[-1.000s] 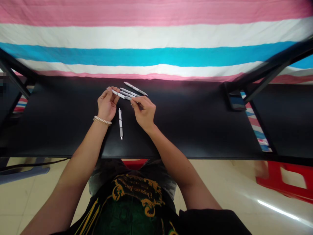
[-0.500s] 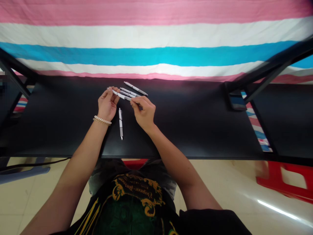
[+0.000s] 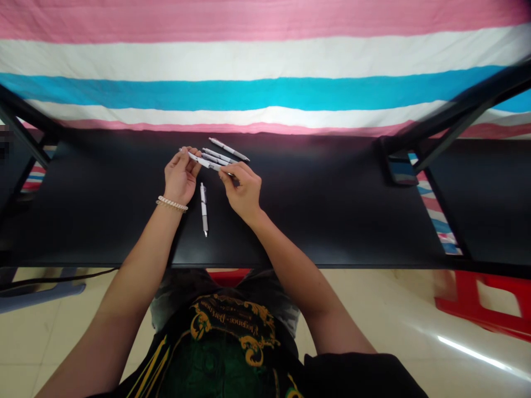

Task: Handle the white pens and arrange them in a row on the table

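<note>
My left hand [image 3: 180, 177] pinches the left end of a white-and-grey retractable pen [image 3: 203, 161] between thumb and fingertips. The pen's other end reaches my right hand [image 3: 244, 193], whose thumb and forefinger pinch it, partly hiding it. Just beyond the held pen, two similar pens [image 3: 214, 157] lie close together, and another pen [image 3: 229, 149] lies farther back. One more pen [image 3: 203, 210] lies lengthwise on the black tabletop [image 3: 103, 221], between my forearms, touching neither hand.
A pale beaded bracelet [image 3: 172, 204] circles my left wrist. A pink, white and blue striped cloth [image 3: 257, 94] hangs behind the table, with black metal frame bars at both sides. Below the table's front edge are a tiled floor, a red stool [image 3: 485, 304] and a dark cable [image 3: 53, 276].
My right hand has shifted slightly left along the held pen. The whole view has also moved a little as my head moved. The pens on the table have not visibly moved.
</note>
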### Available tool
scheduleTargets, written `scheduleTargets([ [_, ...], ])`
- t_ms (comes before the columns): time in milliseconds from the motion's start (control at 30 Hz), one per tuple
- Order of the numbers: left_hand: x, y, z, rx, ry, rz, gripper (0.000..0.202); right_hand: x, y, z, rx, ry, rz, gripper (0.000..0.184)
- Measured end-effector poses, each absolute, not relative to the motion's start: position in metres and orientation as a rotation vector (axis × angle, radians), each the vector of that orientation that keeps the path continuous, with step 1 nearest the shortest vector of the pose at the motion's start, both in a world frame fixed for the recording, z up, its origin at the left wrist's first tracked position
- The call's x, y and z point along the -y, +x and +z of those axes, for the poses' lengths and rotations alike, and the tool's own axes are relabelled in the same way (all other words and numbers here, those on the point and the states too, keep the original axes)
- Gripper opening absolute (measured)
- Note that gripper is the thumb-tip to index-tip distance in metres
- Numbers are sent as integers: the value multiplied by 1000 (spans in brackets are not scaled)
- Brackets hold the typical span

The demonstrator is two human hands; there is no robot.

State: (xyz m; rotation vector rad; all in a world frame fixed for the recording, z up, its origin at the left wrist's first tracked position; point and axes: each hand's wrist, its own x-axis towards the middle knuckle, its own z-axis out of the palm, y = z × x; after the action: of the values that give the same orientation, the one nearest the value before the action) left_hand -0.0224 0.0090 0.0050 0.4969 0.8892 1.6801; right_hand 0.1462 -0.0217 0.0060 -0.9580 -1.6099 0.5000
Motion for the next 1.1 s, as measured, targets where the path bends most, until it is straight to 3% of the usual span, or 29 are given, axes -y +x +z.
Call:
scheduleTargets([
  [1100,-9,-22,5,-923,492,1666,9,25,144,7,1594,-1039,598,19],
])
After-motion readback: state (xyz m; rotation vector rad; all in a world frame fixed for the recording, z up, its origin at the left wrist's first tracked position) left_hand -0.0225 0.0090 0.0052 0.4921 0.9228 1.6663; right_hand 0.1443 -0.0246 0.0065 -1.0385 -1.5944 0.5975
